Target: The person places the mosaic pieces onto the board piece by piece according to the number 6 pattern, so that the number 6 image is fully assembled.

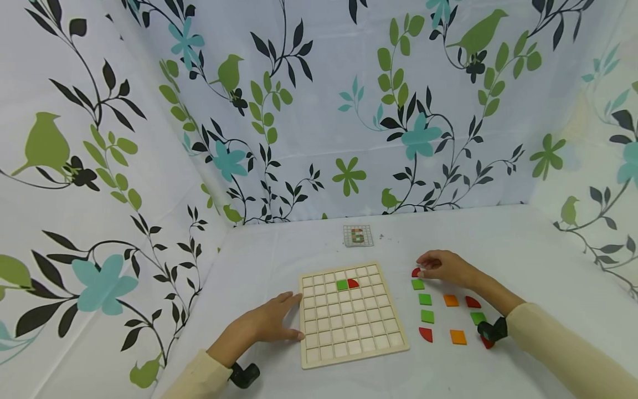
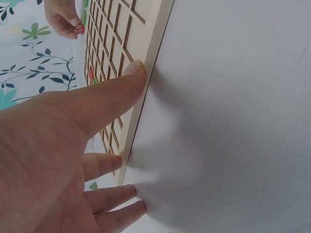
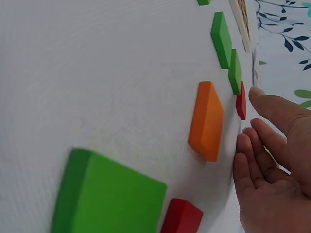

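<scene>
A wooden grid board (image 1: 355,357) lies in front of me. In its upper cells sit a green square tile (image 1: 342,285) and a red quarter-circle tile (image 1: 353,283). My left hand (image 1: 273,320) rests at the board's left edge, thumb touching the frame; in the left wrist view its thumb (image 2: 133,73) lies on the rim, fingers spread. Right of the board, my right hand (image 1: 446,267) is at a red quarter-circle tile (image 1: 416,272), heading a column of tiles. In the right wrist view, that red tile (image 3: 241,102) lies beside the parted thumb and fingertips.
Below the right hand lie several green tiles (image 1: 425,299), orange squares (image 1: 451,300) and red quarter-circles (image 1: 473,302). A small pattern card (image 1: 358,236) lies behind the board. A printed leaf-and-bird curtain (image 1: 319,138) surrounds the white table.
</scene>
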Motion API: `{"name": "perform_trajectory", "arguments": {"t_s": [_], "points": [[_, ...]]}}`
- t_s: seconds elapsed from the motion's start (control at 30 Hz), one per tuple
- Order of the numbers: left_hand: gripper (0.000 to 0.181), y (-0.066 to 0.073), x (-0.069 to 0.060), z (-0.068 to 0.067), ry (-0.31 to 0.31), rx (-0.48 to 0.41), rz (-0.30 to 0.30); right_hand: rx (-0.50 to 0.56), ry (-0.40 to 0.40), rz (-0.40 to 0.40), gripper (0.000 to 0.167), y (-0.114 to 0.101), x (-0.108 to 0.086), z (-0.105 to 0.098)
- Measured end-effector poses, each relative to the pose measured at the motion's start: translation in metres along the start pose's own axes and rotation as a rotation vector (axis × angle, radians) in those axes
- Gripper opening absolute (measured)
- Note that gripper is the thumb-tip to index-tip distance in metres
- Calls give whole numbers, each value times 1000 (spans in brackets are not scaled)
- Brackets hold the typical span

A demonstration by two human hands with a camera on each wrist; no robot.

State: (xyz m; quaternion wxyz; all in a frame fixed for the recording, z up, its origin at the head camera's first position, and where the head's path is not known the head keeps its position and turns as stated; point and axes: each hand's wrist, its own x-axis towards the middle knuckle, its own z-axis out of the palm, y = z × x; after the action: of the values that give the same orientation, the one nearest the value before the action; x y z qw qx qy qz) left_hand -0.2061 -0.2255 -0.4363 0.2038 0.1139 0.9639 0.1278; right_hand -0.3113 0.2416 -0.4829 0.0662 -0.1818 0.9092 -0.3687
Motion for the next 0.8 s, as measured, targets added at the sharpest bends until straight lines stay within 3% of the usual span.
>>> {"name": "perform_trajectory", "arguments": {"t_s": [0.33, 0.8], "points": [[97, 3, -1, -1, 8, -6, 1, -10, -5, -34, 36, 12, 3, 5], [98, 1, 0, 1, 15, 1, 6, -76, 3, -61, 29, 7, 3, 5]]}}
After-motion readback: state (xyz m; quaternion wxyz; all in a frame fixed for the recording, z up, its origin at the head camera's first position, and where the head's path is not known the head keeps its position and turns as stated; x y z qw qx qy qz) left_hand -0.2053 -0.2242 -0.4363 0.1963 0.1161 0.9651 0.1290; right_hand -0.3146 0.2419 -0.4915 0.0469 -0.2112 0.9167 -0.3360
